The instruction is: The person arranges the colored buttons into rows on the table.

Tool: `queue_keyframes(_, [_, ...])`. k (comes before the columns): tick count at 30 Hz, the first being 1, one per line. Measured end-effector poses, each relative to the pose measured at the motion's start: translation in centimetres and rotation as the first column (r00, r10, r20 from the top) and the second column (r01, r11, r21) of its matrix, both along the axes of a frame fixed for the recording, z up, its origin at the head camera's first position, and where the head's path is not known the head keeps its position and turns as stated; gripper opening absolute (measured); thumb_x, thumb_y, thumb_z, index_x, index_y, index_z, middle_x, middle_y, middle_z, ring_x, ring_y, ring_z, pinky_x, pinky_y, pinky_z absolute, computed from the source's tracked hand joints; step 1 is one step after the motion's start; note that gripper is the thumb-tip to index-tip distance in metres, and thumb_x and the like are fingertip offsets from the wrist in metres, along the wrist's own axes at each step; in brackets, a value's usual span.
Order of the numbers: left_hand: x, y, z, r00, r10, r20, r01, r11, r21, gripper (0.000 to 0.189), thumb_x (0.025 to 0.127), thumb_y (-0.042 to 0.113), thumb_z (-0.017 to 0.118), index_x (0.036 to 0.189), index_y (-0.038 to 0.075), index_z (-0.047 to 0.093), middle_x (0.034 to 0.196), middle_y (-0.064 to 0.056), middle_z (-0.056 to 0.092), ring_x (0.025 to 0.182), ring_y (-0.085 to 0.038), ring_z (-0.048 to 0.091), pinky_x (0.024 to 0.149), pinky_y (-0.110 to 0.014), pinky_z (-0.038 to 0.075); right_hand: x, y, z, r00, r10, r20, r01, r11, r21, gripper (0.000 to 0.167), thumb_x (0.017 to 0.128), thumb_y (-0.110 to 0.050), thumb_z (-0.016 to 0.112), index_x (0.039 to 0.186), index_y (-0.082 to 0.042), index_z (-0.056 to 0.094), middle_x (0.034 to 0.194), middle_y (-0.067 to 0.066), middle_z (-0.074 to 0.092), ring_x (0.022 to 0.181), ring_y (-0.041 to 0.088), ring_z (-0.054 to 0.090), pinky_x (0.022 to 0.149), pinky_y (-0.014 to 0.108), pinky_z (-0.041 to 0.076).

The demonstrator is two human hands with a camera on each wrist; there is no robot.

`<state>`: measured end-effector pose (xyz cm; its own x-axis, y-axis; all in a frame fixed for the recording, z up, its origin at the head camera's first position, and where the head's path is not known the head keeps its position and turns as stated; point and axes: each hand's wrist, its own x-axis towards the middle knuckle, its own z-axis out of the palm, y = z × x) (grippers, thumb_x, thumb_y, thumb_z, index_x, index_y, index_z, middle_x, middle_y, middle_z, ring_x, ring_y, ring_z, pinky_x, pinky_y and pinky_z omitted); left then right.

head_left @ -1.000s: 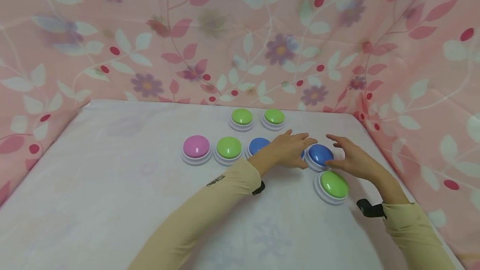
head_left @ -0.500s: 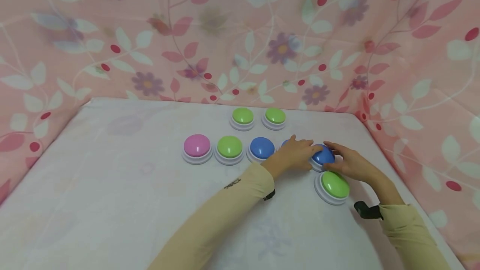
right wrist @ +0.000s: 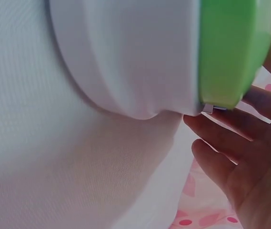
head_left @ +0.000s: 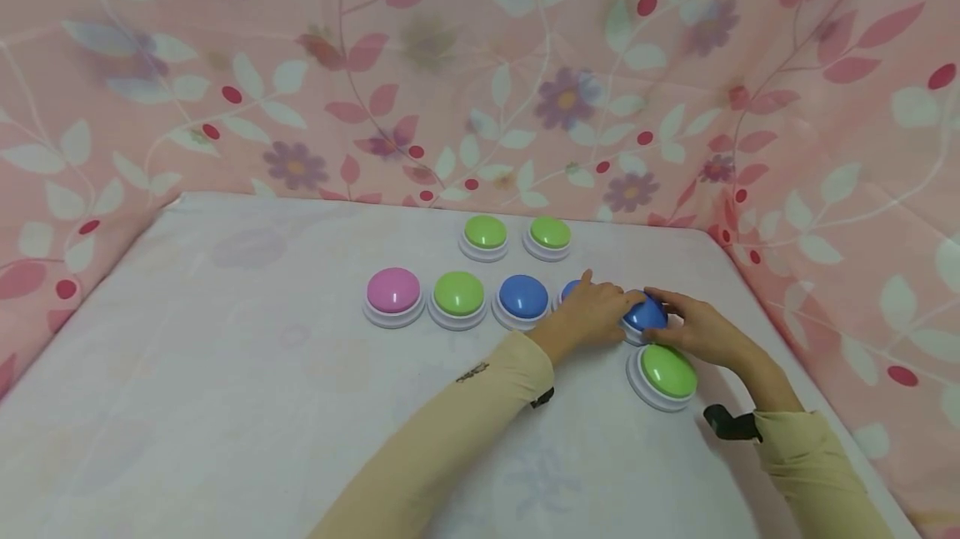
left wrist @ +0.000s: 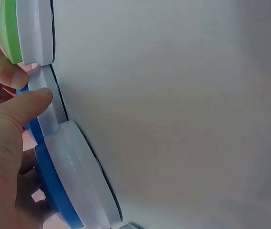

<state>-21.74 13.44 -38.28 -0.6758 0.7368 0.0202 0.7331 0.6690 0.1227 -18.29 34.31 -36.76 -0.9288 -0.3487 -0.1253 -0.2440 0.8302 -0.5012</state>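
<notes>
The rightmost blue-domed push button (head_left: pixel 645 316) sits on a white round base between my two hands. My left hand (head_left: pixel 596 311) grips its left side, the thumb lying against the white base in the left wrist view. From the right, my right hand (head_left: pixel 701 328) holds the same button with thumb and index finger. Another blue button (head_left: pixel 572 289) is partly hidden behind my left hand. Just in front stands a green button (head_left: pixel 667 371), close to the gripped one; in the right wrist view its green dome (right wrist: pixel 233 52) is near my right fingers.
A pink button (head_left: pixel 393 291), a green button (head_left: pixel 458 295) and a blue button (head_left: pixel 523 297) continue the row leftward. Two green buttons, one at left (head_left: pixel 485 233) and one at right (head_left: pixel 550 234), stand behind. Floral cloth (head_left: pixel 450 64) walls the white table (head_left: pixel 225 372).
My left hand has moved right onto the rightmost blue button. My right hand has closed in on its other side. The buttons show little visible movement.
</notes>
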Motion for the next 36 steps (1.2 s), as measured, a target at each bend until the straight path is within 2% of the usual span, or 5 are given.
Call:
queue_keyframes(12, [0.1, 0.5, -0.5, 0.996, 0.021, -0.084, -0.018, 0.999, 0.032, 0.065, 0.093, 0.047, 0.064, 0.149, 0.024, 0.041, 0.133, 0.005, 0.062, 0.127, -0.011, 0.054, 0.121, -0.053, 0.016, 0.3, 0.0, -0.1, 0.999, 0.010, -0.046, -0.010, 1.000, -0.007, 0.076, 0.090, -0.030, 0.074, 0.149, 0.003, 0.038, 0.140, 0.033, 0.049, 0.126, 0.052, 0.048, 0.099, 0.067, 0.040])
queue_keyframes(24, [-0.1, 0.4, -0.4, 0.988, 0.013, -0.156, -0.002, 0.997, 0.073, 0.064, 0.095, 0.050, 0.061, 0.149, 0.022, 0.042, 0.134, 0.003, 0.061, 0.126, -0.011, 0.055, 0.121, -0.051, 0.017, 0.5, -0.2, 1.1, 0.989, 0.062, -0.132, -0.061, 0.998, 0.007, 0.064, 0.093, -0.019, 0.070, 0.144, 0.008, 0.042, 0.139, 0.032, 0.050, 0.123, 0.051, 0.051, 0.098, 0.065, 0.042])
queue_keyframes(28, [-0.2, 0.6, 0.0, 0.985, 0.008, -0.175, 0.006, 0.997, 0.079, 0.064, 0.095, 0.050, 0.060, 0.150, 0.021, 0.041, 0.136, 0.002, 0.060, 0.126, -0.011, 0.055, 0.121, -0.051, 0.017, 0.5, 0.1, 1.4, 0.981, 0.062, -0.182, -0.062, 0.998, 0.004, 0.063, 0.092, -0.015, 0.071, 0.143, 0.009, 0.043, 0.141, 0.032, 0.049, 0.123, 0.051, 0.051, 0.097, 0.063, 0.044])
queue_keyframes(32, [-0.4, 0.6, 0.8, 0.981, -0.001, -0.194, 0.015, 0.998, 0.068, 0.064, 0.095, 0.050, 0.059, 0.150, 0.023, 0.040, 0.140, 0.001, 0.057, 0.129, -0.012, 0.053, 0.121, -0.049, 0.018, 0.6, 0.1, 1.9, 0.979, 0.048, -0.197, -0.049, 0.999, -0.003, 0.066, 0.091, -0.016, 0.072, 0.144, 0.009, 0.042, 0.143, 0.033, 0.045, 0.126, 0.054, 0.047, 0.096, 0.065, 0.043])
queue_keyframes(36, [-0.5, 0.1, 1.9, 0.989, -0.022, -0.145, 0.032, 0.997, 0.066, 0.066, 0.095, 0.049, 0.059, 0.152, 0.026, 0.037, 0.146, 0.000, 0.051, 0.135, -0.014, 0.047, 0.121, -0.043, 0.023, 0.7, -0.1, 2.6, 0.976, 0.027, -0.218, -0.030, 1.000, -0.008, 0.067, 0.091, -0.018, 0.072, 0.145, 0.008, 0.041, 0.144, 0.033, 0.044, 0.126, 0.056, 0.045, 0.096, 0.066, 0.041])
